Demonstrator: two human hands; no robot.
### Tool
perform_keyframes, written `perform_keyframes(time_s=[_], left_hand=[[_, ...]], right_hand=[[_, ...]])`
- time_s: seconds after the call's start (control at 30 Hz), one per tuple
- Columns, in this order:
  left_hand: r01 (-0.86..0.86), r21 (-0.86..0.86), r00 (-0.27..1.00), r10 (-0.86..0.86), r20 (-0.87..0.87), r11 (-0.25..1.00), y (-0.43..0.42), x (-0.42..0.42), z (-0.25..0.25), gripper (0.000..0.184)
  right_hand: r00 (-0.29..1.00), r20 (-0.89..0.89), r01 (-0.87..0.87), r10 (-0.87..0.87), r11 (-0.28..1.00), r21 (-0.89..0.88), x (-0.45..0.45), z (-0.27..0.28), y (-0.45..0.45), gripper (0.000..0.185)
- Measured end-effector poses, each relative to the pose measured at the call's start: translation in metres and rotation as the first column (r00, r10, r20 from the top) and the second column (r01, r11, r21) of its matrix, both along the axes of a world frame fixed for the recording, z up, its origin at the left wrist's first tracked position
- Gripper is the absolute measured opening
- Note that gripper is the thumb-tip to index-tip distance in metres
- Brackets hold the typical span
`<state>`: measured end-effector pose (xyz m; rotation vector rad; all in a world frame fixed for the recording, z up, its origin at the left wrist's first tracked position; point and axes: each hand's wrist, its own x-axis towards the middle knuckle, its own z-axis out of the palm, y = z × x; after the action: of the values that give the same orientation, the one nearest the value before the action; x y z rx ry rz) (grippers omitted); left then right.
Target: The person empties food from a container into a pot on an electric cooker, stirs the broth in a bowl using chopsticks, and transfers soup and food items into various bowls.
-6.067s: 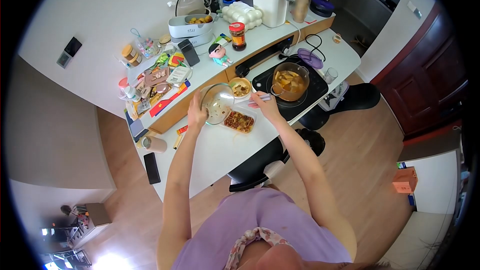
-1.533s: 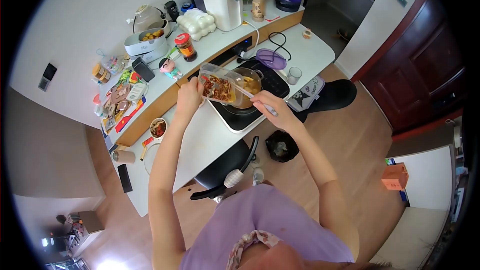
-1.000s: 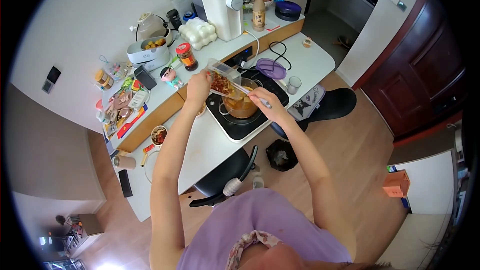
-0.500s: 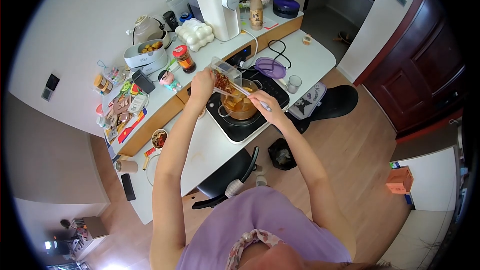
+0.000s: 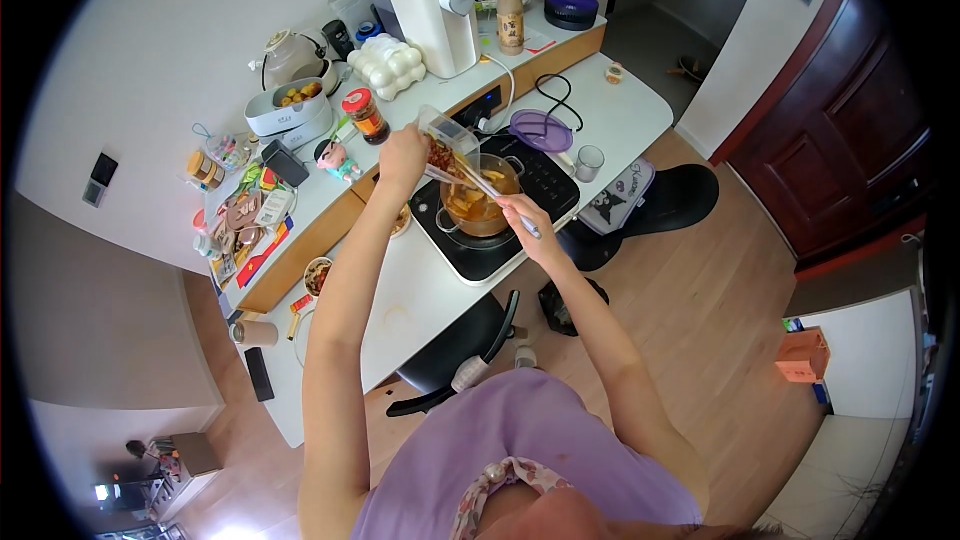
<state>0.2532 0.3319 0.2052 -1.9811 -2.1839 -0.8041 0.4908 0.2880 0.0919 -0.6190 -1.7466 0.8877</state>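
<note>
The bottle (image 5: 510,28) at the back bears a label with dark characters too small to read; the red-lidded jar (image 5: 368,122) has an illegible label. The pale pouch (image 5: 612,205) shows a dark cartoon figure and unclear lettering. The left arm reaches forward, its hand (image 5: 404,158) grasping a clear plastic container (image 5: 440,128) tilted over the pot's (image 5: 478,224) left side. The right hand (image 5: 532,224), elbow bent, grips chopsticks (image 5: 498,200) angled toward the container. The pot stands on the black cooktop (image 5: 462,258).

Two hands (image 5: 404,160) (image 5: 536,231), one pot (image 5: 477,229), one clear plastic tub (image 5: 441,123), one cooktop (image 5: 543,183), one drinking glass (image 5: 589,164)
</note>
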Motion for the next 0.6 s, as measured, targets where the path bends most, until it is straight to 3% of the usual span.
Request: perform_keyframes(time_s=[0.6], left_hand=[[-0.011, -0.046, 0.987, 0.004, -0.162, 0.999, 0.010, 0.017, 0.005, 0.017]], right_hand=[[0.999, -0.042, 0.035, -0.035, 0.999, 0.005, -0.007, -0.005, -0.005, 0.018]])
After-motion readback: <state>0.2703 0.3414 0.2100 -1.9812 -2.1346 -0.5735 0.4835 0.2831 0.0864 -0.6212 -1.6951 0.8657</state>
